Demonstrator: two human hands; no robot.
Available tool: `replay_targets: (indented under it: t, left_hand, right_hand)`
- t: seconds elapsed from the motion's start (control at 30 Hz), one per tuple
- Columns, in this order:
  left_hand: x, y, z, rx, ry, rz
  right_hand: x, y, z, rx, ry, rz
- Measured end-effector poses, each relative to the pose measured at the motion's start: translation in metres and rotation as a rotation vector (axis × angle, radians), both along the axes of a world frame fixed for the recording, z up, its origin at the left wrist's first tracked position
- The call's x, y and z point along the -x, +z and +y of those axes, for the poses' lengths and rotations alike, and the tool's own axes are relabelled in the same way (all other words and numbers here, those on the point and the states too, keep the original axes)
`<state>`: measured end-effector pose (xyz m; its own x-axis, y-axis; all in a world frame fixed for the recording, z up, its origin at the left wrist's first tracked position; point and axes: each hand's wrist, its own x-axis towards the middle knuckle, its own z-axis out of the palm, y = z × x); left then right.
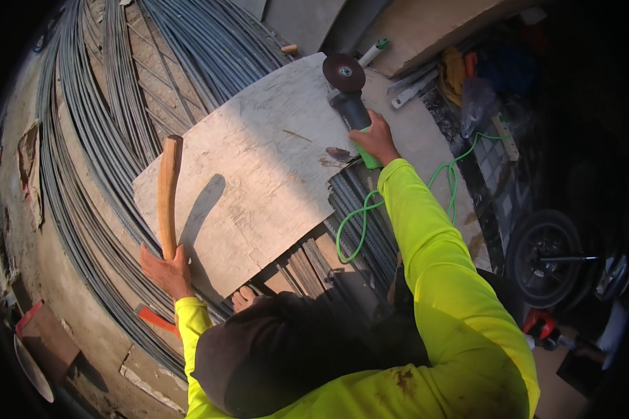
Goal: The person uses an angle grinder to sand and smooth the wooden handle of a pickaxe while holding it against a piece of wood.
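Note:
A curved wooden tool handle (168, 199) stands tilted up from my left hand (168, 271), whose fingers are wrapped round its lower end. Its shadow falls on a pale, scuffed board (258, 174) beside it. My right hand (379, 137) grips an angle grinder (349, 109) by its green rear part. The grinder lies at the board's far right edge, its dark round disc (343, 72) facing up. From its back end a green cord (365, 225) loops down and off to the right. I cannot see whether the disc is turning.
Long bundles of steel rebar (210, 52) run under and beside the board. My bare foot (244, 297) is at the board's near edge. A wheel (544, 258) stands at right, below a power strip (506, 137). An orange-red strip (156, 320) lies by my left wrist.

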<state>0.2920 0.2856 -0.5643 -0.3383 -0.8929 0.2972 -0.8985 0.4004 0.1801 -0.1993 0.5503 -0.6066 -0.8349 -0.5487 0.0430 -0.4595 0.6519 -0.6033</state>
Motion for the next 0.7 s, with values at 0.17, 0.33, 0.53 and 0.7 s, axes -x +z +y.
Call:
replay_targets:
  t: [0.17,0.33,0.53,0.7]
  left_hand:
    - [-0.058,-0.035,0.011,-0.549,0.188,0.090]
    - [-0.042,-0.007,-0.008,-0.782,0.133,0.273]
    - [-0.028,-0.023,-0.013,-0.799,0.161,0.124]
    - [-0.053,-0.042,-0.033,-0.770,0.230,0.148]
  right_hand:
    - [-0.002,0.005,0.004,-0.005,0.089,0.016]
    - [0.001,0.005,0.010,-0.003,0.079,0.051]
    - [0.001,0.012,0.015,-0.053,0.055,0.029]
    - [0.006,0.007,0.014,0.042,0.140,0.026]
